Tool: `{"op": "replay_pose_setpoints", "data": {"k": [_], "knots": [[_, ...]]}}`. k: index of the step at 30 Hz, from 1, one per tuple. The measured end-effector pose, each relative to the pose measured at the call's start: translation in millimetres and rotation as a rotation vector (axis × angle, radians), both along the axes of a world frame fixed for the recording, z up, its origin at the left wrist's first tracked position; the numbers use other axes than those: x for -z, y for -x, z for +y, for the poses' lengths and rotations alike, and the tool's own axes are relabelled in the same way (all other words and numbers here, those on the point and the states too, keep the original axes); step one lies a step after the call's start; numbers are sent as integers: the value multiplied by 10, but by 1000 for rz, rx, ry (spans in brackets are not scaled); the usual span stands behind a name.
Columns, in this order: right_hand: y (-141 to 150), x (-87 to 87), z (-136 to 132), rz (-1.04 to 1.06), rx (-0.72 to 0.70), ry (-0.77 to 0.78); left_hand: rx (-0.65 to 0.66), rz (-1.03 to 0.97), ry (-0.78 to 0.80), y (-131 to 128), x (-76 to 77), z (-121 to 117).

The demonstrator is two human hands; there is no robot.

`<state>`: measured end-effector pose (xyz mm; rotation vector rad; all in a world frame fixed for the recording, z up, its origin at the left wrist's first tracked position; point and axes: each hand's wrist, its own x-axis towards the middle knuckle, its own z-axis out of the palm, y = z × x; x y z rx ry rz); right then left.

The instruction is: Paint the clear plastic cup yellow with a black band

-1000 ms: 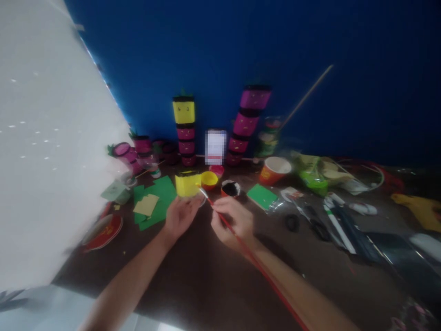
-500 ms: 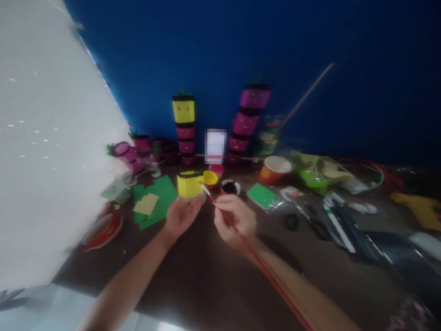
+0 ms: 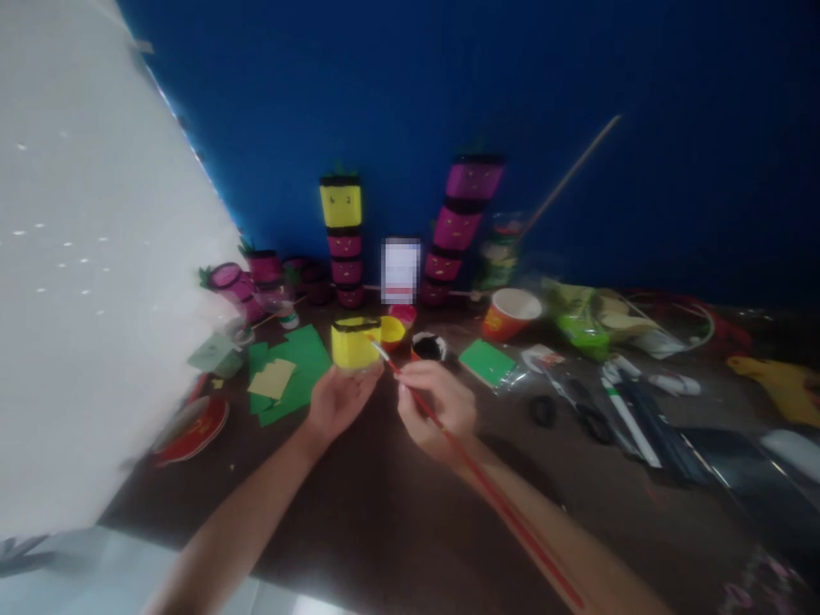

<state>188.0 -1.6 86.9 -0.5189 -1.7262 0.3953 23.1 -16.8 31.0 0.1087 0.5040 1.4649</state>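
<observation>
My left hand point(image 3: 339, 401) holds up a yellow cup point(image 3: 354, 345) from below; its rim is painted black. A long red paintbrush point(image 3: 442, 431) is pinched in my right hand point(image 3: 439, 408). The brush's yellow-tinted tip meets or nearly meets the cup's right side; blur hides the exact contact. Behind the cup sits a container of yellow paint point(image 3: 392, 331). Right of that stands a container of black paint point(image 3: 428, 347), with a pink paint container point(image 3: 402, 316) further back.
Decorated pink, yellow and black stacks point(image 3: 342, 231) stand by the blue wall. Green paper point(image 3: 298, 376) lies at left near a red lid point(image 3: 196, 430). On the right are a paper cup point(image 3: 511, 314), a green card point(image 3: 487, 363), scissors point(image 3: 580, 410) and a yellow glue gun point(image 3: 778, 386).
The yellow cup has shifted very slightly to the right in my left hand. My right hand and the brush stay almost where they were.
</observation>
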Motion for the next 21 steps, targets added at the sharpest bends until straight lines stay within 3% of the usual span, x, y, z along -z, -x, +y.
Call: {"op": "replay_pose_setpoints", "data": {"k": [6,11,21], "knots": [[2,6,2,3,-9,25,-6,-19,14,4,10,2],[-33,19,-13,-2,-99,37,-49,-37,43,3,-16,19],[4,29,3,-60,-81,111,-89,-48,146,3,-51,31]]}}
